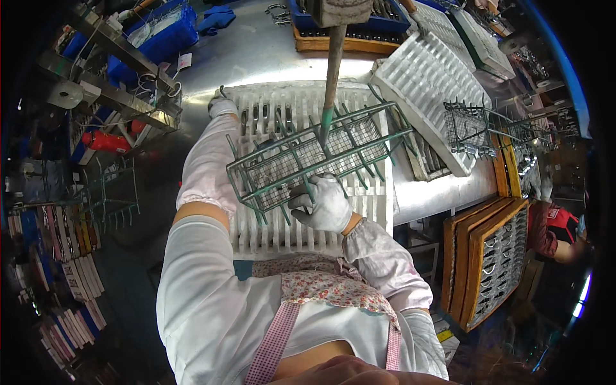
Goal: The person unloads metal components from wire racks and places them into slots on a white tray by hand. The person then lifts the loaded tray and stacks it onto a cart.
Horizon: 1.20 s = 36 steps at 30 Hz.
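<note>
Right gloved hand (324, 205) is curling at green wire rack (323, 154); left gloved hand (222, 106) is resting by slotted white tray (385, 205); grips unclear. Few dark pieces (265, 112) are occupying slots; seemingly partway.

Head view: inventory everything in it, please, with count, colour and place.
Table: 1, silver, centre
Near tray: 1, white, on the table
Metal pieces: several, dark, in the near tray
Wire rack: 1, green, over the near tray
Pole: 1, brown and green, above the rack
Tilted tray: 1, white, right of near tray
Bins: at least 2, blue, upper left and top
Cloth: 1, blue, beside the left bin
Framed trays: several, orange-brown, right
Wire basket: 1, dark, right
Co-worker: 1, red and black top, right edge
Apron: 1, floral, on the person
Left hand: 1, white-gloved, near tray's far left corner
Right hand: 1, white-gloved, at the rack's near edge
</note>
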Motion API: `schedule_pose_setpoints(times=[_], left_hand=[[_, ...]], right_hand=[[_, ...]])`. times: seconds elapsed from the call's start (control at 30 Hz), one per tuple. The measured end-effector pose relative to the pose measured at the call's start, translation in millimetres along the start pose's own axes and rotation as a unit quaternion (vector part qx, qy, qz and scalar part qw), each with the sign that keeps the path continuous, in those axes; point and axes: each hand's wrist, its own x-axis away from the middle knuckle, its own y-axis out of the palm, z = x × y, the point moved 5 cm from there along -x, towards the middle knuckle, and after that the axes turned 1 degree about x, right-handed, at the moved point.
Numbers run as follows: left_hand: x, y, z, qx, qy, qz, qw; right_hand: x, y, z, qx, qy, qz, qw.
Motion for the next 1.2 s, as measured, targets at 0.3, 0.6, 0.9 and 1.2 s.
schedule_pose_setpoints(times=[0.3, 0.6, 0.9, 1.2], left_hand=[[-7.7, -4.9, -25.8, 0.136, 0.042, 0.017, 0.990], [67.4, -134.9, 22.3, 0.466, 0.262, -0.273, 0.800], [189.2, -200.6, 130.5, 0.267, 0.493, -0.336, 0.757], [196.4, -135.0, 174.3, 0.296, 0.429, -0.446, 0.728]], right_hand=[[7.4, -3.8, 5.8, 0.012, 0.008, 0.047, 0.999], [8.7, -13.4, -1.0, 0.012, -0.021, 0.091, 0.996], [12.9, -20.5, 5.1, 0.018, -0.015, 0.109, 0.994], [19.5, -22.8, 13.3, -0.005, -0.025, 0.096, 0.995]])
